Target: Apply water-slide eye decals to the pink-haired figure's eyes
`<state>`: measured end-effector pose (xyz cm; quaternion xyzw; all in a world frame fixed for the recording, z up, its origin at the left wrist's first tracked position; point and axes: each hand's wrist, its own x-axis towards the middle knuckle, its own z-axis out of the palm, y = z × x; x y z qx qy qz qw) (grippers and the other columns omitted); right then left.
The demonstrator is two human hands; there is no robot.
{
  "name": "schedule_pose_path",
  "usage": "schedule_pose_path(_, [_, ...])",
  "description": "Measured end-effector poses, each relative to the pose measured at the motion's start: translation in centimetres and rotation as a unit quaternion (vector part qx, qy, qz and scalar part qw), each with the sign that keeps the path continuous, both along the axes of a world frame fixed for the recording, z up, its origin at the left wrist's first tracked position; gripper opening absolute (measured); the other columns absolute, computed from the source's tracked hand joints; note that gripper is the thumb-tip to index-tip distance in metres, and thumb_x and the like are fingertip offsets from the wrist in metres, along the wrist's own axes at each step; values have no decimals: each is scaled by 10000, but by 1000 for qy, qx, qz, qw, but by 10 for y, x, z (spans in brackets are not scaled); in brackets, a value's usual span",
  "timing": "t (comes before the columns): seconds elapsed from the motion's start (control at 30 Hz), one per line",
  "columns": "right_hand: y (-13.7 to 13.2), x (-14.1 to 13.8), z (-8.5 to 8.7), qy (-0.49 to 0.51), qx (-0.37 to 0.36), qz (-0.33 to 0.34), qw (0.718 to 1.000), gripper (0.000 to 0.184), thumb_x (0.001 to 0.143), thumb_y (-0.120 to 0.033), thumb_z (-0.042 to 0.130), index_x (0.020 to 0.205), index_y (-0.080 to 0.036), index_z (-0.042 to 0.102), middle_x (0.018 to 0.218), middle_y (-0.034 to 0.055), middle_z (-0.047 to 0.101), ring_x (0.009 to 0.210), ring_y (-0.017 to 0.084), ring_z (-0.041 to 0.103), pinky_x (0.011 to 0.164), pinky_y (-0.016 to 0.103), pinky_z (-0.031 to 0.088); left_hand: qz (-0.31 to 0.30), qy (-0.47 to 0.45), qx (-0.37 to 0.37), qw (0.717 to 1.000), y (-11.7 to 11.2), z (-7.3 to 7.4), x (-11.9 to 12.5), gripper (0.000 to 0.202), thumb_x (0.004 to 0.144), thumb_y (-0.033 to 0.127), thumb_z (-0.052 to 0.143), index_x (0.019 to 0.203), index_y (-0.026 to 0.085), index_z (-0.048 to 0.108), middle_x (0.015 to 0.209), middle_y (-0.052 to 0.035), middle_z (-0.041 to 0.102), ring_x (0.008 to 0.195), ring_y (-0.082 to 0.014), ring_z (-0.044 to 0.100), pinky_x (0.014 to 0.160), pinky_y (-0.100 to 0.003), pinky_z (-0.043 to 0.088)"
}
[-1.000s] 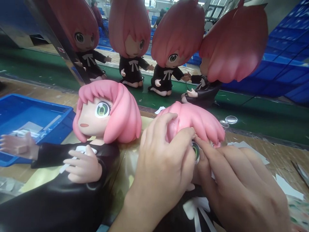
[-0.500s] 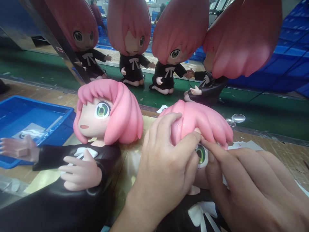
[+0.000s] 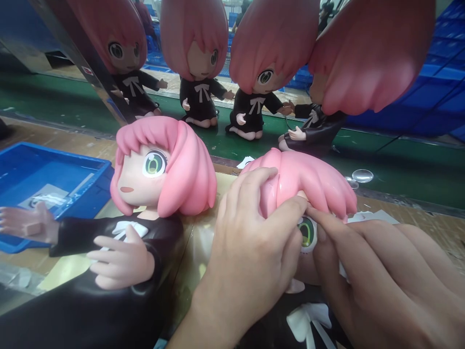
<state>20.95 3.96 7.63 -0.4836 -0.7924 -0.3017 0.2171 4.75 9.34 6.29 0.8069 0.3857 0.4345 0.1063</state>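
On the bench lies the doll; the left hand curves over its hair. The right hand, fingertips bunched, seemingly adjusts its eye; grips unclear, steady pressure needed next.

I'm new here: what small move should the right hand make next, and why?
Perhaps the right hand should gently press the upper edge of the green eye: its fingertips are beside it, below the pink hair that the left hand touches.
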Motion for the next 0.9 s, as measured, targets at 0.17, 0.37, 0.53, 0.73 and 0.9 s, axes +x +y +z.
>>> schedule_pose_path(0.17, [1,1,0,14,0,8,1000,224,894,-116,689,1093,-15,692,840,135,636,728,262,524,732,420,422,-2,1,5,1000,0,0,-1,312,953,96,508,1159,152,737,1357,-183,512,1334,-329,509,1132,-552,463])
schedule_pose_path(0.37, [0,2,-2,7,-2,9,1000,252,892,-116,687,1125,-18,692,796,116,626,742,271,531,735,424,428,-9,0,7,1000,0,-1,-2,310,952,92,514,1162,149,733,1359,-184,501,1349,-333,496,1132,-553,462])
schedule_pose_path(0.53, [2,0,-2,17,-3,3,1000,234,894,-108,676,1113,-28,687,806,118,632,714,261,515,726,431,429,-9,-5,6,1000,1,-2,-1,299,948,88,531,1153,156,738,1366,-182,499,1356,-326,490,1149,-540,448])
schedule_pose_path(0.73, [1,7,-4,31,-10,-9,999,272,919,-149,664,1185,-94,673,831,96,629,753,259,541,747,428,443,-13,-16,2,1000,0,-4,-2,305,949,79,520,1171,150,718,1364,-180,503,1376,-315,481,1149,-528,454])
schedule_pose_path(0.9, [-8,10,-2,196,-55,-43,978,191,922,-416,693,976,-238,651,683,-3,560,526,131,503,474,330,369,1,-95,-5,995,-9,-11,-8,307,942,120,595,1247,99,628,1367,-194,529,1333,-282,518,1140,-495,478])
